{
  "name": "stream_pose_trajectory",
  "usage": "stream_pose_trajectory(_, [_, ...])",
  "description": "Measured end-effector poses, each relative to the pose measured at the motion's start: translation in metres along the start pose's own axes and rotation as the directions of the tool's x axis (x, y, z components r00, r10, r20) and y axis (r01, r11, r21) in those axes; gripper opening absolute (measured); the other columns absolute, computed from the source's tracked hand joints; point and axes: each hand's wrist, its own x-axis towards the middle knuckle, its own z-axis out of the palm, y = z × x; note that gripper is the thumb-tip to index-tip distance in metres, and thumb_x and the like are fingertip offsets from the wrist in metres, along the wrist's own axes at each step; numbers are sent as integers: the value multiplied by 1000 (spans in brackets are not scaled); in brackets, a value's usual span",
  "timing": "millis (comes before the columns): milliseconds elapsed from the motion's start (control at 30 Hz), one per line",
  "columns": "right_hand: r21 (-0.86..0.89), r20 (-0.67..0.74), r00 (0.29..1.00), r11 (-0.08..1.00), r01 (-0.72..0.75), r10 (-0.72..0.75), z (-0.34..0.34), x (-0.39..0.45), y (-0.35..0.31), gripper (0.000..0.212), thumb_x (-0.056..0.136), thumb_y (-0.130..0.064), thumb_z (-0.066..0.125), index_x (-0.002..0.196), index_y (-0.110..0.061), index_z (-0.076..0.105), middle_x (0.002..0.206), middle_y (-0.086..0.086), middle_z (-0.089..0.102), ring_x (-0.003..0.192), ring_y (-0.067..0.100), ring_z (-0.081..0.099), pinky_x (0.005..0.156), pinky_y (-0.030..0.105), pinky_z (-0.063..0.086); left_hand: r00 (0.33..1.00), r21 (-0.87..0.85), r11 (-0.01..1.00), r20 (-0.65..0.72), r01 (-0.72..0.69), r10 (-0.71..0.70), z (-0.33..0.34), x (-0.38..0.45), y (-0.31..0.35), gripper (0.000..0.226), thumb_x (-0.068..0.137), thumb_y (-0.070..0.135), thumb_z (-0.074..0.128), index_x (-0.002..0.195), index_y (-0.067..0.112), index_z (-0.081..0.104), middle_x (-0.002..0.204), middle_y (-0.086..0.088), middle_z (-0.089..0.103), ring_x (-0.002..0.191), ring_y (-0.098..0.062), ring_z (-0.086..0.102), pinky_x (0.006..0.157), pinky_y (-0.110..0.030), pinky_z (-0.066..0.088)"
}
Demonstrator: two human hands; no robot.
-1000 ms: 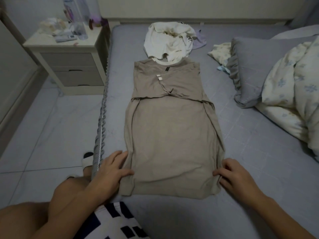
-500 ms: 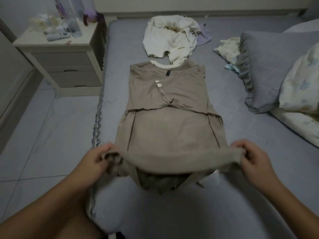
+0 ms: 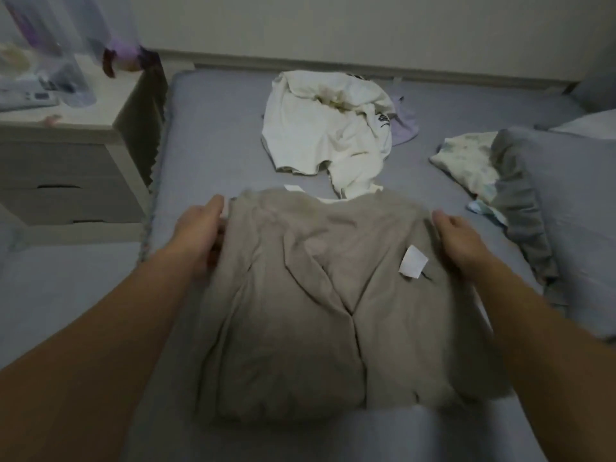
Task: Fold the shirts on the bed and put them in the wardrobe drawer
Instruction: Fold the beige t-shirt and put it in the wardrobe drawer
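Note:
A tan shirt lies folded in half on the grey bed, its hem brought up to the collar and a white care label showing on top. My left hand grips the folded edge at the upper left corner. My right hand holds the upper right corner, fingers curled over the cloth. A crumpled white shirt lies just beyond the tan one, with a bit of lilac cloth under its right side.
A white nightstand with drawers stands left of the bed, bottles and small items on top. A grey pillow and a floral cloth lie at the right. Tiled floor runs along the left.
Both hands lifted the tan shirt's bottom hem and carried it forward to the collar, folding the shirt in half. The view has moved closer to the bed.

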Motion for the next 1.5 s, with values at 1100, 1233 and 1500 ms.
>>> stream_pose_trajectory(1100, [133, 304, 894, 914, -384, 331, -110, -303, 135, 12, 88, -14, 70, 88, -2, 70, 65, 15, 68, 54, 18, 60, 56, 30, 44, 900, 770, 613, 126, 177, -418, -91, -270, -122, 37, 56, 29, 81, 83, 6, 71, 79, -14, 72, 72, -28, 69, 62, -32, 53])
stream_pose_trajectory(1233, [-15, 1, 981, 981, -195, 195, -96, -286, 114, 33, 79, -6, 78, 110, -8, 65, 101, 7, 67, 91, 25, 62, 80, 37, 49, 956, 821, 538, 32, -191, 292, -59, -255, -107, 59, 75, 22, 77, 129, 20, 54, 127, -11, 54, 116, -33, 51, 98, -41, 43])
stream_pose_trajectory(1500, [-341, 233, 852, 781, 523, -468, -32, -167, 12, 47, 94, -10, 55, 140, -23, 54, 148, 0, 49, 129, 27, 49, 106, 39, 37, 720, 775, -99, 620, -625, 312, 21, -158, -55, 53, 95, 33, 49, 147, 34, 35, 157, 5, 29, 147, -18, 18, 119, -46, 3])
